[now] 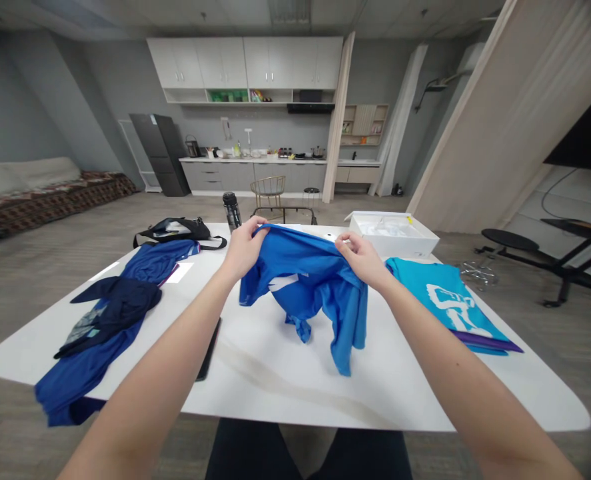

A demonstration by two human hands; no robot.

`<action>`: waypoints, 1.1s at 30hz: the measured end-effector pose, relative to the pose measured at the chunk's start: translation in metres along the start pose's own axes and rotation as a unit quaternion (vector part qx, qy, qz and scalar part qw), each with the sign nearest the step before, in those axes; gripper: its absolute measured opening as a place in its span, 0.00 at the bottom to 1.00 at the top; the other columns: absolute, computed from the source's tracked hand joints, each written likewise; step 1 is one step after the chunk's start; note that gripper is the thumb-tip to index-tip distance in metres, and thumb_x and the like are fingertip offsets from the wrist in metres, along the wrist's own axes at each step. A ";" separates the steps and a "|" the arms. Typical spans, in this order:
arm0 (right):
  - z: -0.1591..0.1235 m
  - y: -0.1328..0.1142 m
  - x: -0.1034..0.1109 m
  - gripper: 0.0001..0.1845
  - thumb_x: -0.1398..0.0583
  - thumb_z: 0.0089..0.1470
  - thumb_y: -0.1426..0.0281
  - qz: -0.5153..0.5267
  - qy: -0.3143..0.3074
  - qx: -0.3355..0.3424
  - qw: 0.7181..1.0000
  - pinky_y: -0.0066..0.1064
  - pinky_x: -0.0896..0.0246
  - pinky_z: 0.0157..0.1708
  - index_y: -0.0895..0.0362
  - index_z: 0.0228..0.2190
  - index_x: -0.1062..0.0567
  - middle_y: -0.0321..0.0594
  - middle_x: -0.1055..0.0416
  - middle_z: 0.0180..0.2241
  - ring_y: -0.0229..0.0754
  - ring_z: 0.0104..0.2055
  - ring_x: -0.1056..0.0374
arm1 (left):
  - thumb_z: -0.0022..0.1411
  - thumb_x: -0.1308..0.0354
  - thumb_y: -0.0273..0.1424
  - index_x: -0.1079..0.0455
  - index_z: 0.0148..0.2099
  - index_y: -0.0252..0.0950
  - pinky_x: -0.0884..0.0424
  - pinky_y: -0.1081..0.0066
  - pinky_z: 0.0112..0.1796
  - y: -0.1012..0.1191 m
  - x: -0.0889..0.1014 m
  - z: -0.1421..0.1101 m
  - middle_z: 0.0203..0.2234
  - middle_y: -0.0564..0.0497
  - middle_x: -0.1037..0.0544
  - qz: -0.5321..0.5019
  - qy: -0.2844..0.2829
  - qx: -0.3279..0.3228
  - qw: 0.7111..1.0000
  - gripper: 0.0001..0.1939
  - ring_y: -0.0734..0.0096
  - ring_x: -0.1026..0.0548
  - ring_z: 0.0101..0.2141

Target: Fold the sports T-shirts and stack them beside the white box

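My left hand and my right hand pinch the top edge of a blue T-shirt, lifting it above the white table. Its lower part hangs in folds and touches the tabletop. A white print shows on the fabric, partly hidden by the folds. To the right of my right hand lies a flat turquoise T-shirt with a white print, on top of a purple garment. Left of my left hand lie dark blue clothes, spilling over the table's edge.
A black bag and a dark water bottle stand at the table's far edge. An open white box sits far right. A dark phone-like slab lies below my left forearm. Chairs, a sofa and a kitchen counter stand beyond.
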State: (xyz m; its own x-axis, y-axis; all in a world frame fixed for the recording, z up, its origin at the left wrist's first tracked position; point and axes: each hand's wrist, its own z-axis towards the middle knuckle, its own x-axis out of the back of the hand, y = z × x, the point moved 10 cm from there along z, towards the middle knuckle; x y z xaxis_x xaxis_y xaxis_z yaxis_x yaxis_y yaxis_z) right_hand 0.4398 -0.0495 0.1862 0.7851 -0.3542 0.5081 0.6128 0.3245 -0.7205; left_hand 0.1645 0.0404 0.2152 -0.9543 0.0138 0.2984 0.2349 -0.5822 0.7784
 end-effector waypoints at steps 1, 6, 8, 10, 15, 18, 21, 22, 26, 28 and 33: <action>-0.001 -0.001 0.002 0.20 0.38 0.57 0.49 -0.037 -0.012 0.014 0.999 0.32 0.41 0.31 0.52 0.41 0.26 0.33 0.30 0.27 0.42 0.29 0.35 | 0.62 0.39 0.33 0.24 0.41 0.40 0.36 0.73 0.35 0.016 0.003 0.006 0.30 0.52 0.22 0.035 -0.012 -0.029 0.999 0.06 0.65 0.27 0.33; -0.018 -0.023 -0.010 0.32 0.31 0.50 0.52 -0.225 -0.022 0.103 0.969 0.45 0.36 0.48 0.52 0.53 0.27 0.47 0.27 0.49 0.56 0.48 0.30 | 0.60 0.36 0.34 0.23 0.35 0.37 0.33 0.71 0.37 0.044 -0.006 0.024 0.29 0.50 0.21 0.042 -0.084 -0.031 0.995 0.05 0.63 0.25 0.34; -0.032 -0.040 -0.028 0.40 0.30 0.48 0.52 -0.244 0.009 0.150 0.958 0.51 0.40 0.55 0.53 0.58 0.31 0.52 0.33 0.57 0.61 0.57 0.36 | 0.60 0.36 0.36 0.25 0.34 0.35 0.33 0.71 0.32 0.033 -0.024 0.021 0.26 0.50 0.23 -0.038 -0.109 0.047 0.992 0.09 0.66 0.27 0.28; -0.051 -0.060 -0.055 0.43 0.29 0.48 0.55 -0.246 0.031 0.203 0.947 0.55 0.45 0.59 0.50 0.62 0.35 0.52 0.38 0.61 0.62 0.63 0.42 | 0.59 0.36 0.37 0.26 0.33 0.35 0.34 0.72 0.27 0.021 -0.047 0.011 0.22 0.52 0.25 -0.125 -0.129 0.128 0.975 0.10 0.69 0.29 0.24; -0.079 -0.083 -0.113 0.24 0.38 0.57 0.73 -0.239 0.026 0.270 0.932 0.48 0.42 0.55 0.43 0.54 0.25 0.44 0.30 0.49 0.53 0.54 0.36 | 0.55 0.31 0.36 0.28 0.32 0.34 0.30 0.71 0.29 0.013 -0.090 -0.018 0.24 0.51 0.25 -0.279 -0.188 0.226 0.914 0.12 0.71 0.27 0.25; -0.068 -0.075 -0.103 0.17 0.44 0.60 0.75 -0.144 0.045 0.220 0.964 0.42 0.38 0.50 0.49 0.47 0.23 0.43 0.27 0.43 0.49 0.48 0.32 | 0.55 0.31 0.41 0.25 0.40 0.32 0.26 0.67 0.39 0.012 -0.087 -0.034 0.33 0.46 0.21 -0.324 -0.199 0.212 0.900 0.17 0.64 0.22 0.35; -0.046 -0.053 -0.075 0.14 0.45 0.59 0.73 -0.018 0.087 0.101 0.991 0.36 0.36 0.44 0.52 0.45 0.26 0.40 0.24 0.40 0.47 0.42 0.28 | 0.58 0.33 0.46 0.29 0.58 0.37 0.30 0.59 0.52 0.000 -0.064 -0.060 0.52 0.41 0.24 -0.251 -0.111 0.168 0.947 0.30 0.55 0.25 0.51; -0.040 -0.046 -0.068 0.12 0.45 0.58 0.72 0.008 0.099 0.062 0.993 0.35 0.36 0.41 0.52 0.44 0.26 0.39 0.24 0.37 0.46 0.39 0.28 | 0.57 0.32 0.46 0.33 0.63 0.39 0.33 0.57 0.56 -0.003 -0.054 -0.074 0.57 0.41 0.28 -0.194 -0.063 0.149 0.968 0.35 0.54 0.29 0.56; -0.028 -0.039 -0.051 0.05 0.43 0.55 0.71 0.063 0.129 -0.014 0.989 0.32 0.40 0.34 0.52 0.36 0.29 0.33 0.27 0.29 0.43 0.31 0.31 | 0.44 0.24 0.44 0.47 0.71 0.41 0.39 0.50 0.61 -0.003 -0.055 -0.141 0.63 0.38 0.36 -0.022 0.033 0.114 0.993 0.57 0.47 0.37 0.62; -0.028 -0.042 -0.048 0.02 0.43 0.52 0.71 0.096 0.138 -0.021 0.985 0.31 0.41 0.32 0.52 0.32 0.31 0.32 0.30 0.27 0.41 0.29 0.34 | 0.45 0.24 0.42 0.48 0.71 0.41 0.36 0.51 0.59 -0.007 -0.064 -0.166 0.61 0.38 0.34 -0.050 0.071 0.153 0.984 0.57 0.49 0.33 0.60; -0.041 -0.047 -0.062 0.06 0.45 0.47 0.75 0.143 0.060 -0.012 0.988 0.29 0.47 0.28 0.53 0.24 0.38 0.30 0.40 0.23 0.38 0.28 0.44 | 0.55 0.30 0.41 0.27 0.53 0.36 0.27 0.61 0.49 -0.020 -0.106 -0.177 0.45 0.44 0.20 -0.315 0.022 0.255 0.914 0.26 0.56 0.22 0.46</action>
State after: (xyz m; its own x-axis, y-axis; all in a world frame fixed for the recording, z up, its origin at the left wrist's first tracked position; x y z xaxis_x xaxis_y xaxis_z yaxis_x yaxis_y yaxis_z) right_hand 0.3588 -0.0790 0.1694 0.9085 -0.3530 0.2237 0.3642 0.4061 -0.8381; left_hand 0.2279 -0.0938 0.0706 -0.9339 0.1760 -0.3111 -0.3185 -0.0144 0.9478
